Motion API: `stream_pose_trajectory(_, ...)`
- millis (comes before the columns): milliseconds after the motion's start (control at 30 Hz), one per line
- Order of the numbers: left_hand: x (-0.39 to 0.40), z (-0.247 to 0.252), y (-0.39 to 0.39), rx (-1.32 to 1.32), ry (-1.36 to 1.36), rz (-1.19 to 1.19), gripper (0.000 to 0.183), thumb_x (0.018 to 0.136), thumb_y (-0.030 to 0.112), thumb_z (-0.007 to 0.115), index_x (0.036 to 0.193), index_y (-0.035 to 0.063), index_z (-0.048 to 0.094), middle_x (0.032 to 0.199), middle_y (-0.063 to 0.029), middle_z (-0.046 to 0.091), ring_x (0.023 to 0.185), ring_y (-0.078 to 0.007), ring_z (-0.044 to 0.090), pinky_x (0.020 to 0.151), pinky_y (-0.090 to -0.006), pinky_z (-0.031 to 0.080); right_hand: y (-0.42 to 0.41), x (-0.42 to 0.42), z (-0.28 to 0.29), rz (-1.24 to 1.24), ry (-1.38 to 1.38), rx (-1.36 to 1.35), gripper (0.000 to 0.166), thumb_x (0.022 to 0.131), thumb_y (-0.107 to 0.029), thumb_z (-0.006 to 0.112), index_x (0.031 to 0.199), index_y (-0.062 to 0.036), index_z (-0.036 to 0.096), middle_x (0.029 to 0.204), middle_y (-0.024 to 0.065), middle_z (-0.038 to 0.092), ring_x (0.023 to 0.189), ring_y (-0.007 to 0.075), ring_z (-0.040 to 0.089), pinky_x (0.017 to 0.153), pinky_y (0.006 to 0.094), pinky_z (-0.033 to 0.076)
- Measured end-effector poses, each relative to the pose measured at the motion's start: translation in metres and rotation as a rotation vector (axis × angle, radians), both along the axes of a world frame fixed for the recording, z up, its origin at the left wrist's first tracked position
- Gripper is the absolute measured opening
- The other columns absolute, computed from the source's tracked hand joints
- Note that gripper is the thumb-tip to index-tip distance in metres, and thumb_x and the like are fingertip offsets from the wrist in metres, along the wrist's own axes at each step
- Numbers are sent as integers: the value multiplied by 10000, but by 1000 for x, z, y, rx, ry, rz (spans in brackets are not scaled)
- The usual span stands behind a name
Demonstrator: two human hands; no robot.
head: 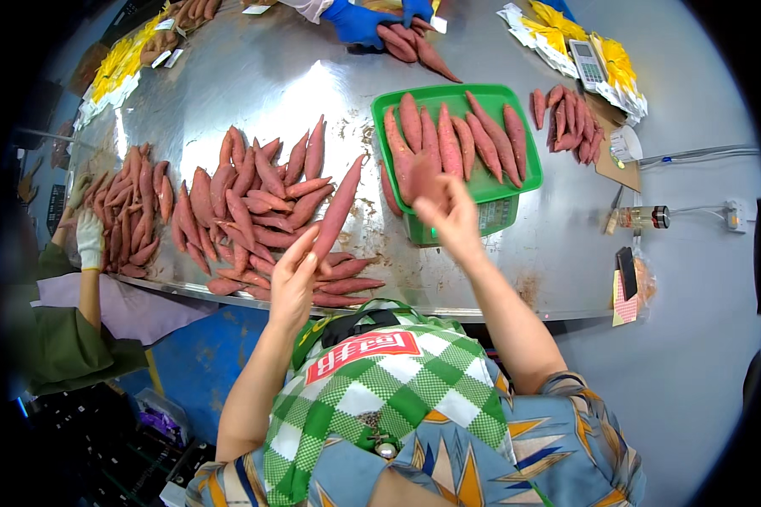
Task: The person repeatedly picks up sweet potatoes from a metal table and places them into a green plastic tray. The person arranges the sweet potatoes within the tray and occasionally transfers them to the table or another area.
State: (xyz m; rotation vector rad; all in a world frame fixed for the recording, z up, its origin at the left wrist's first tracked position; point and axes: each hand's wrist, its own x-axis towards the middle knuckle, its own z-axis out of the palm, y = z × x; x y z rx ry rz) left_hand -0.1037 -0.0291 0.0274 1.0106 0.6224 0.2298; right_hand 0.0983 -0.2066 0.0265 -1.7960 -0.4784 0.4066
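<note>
My left hand [296,277] grips the lower end of a long sweet potato [340,209], whose tip points up and to the right. Over the near edge of a green plastic tray [533,166], my right hand [455,218] holds a blurred sweet potato [428,180]. Several sweet potatoes lie side by side in that tray, roughly lengthwise away from me. The tray sits on a green scale [500,214], partly hidden under it. Left of and beneath my left hand spreads a large heap of sweet potatoes [247,203] on the metal table [380,272].
At the left, a person's white-gloved hand [90,237] touches another sweet potato pile [130,209]. Across the table, blue gloves [358,24] hold several more. Smaller sweet potatoes [574,123], yellow mesh bags [618,63], a calculator [587,63], a jar [643,217] and a phone [626,272] lie right.
</note>
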Motion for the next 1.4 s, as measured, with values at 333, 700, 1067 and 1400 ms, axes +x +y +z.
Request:
stream_pose_trajectory(333,143,-22,-48,442,-205,-257,458,901,20,531,1354,28,464,1309,-82,470,1096,-171,557,938,-309,442,-30,80,-12,-149,-669,-287,551,821,30,538,1354,-4,400,1266,217,453,1195,368,459,1006,402,386)
stream_pose_trajectory(700,36,-32,4,388,95,-77,279,885,-14,559,1162,-9,596,997,-71,651,894,-129,622,826,-259,490,-37,29,28,-174,-831,-222,385,770,43,601,1151,-3,571,1131,146,569,1055,261,567,883,346,475)
stream_pose_trajectory(1067,-37,-45,11,1402,333,-277,459,651,-24,662,1103,41,619,1160,-125,551,1080,-323,502,932,-418,418,37,-90,-78,657,-741,-230,179,767,-137,606,931,-76,568,897,80,542,861,259,573,721,403,475)
stream_pose_trajectory(1400,-29,-69,12,1576,480,-385,611,617,24,739,1202,88,573,1189,-112,526,1084,-330,467,923,-428,412,49,-101,-94,649,-684,-537,174,791,-173,565,877,-23,589,902,139,600,842,288,610,688,458,521)
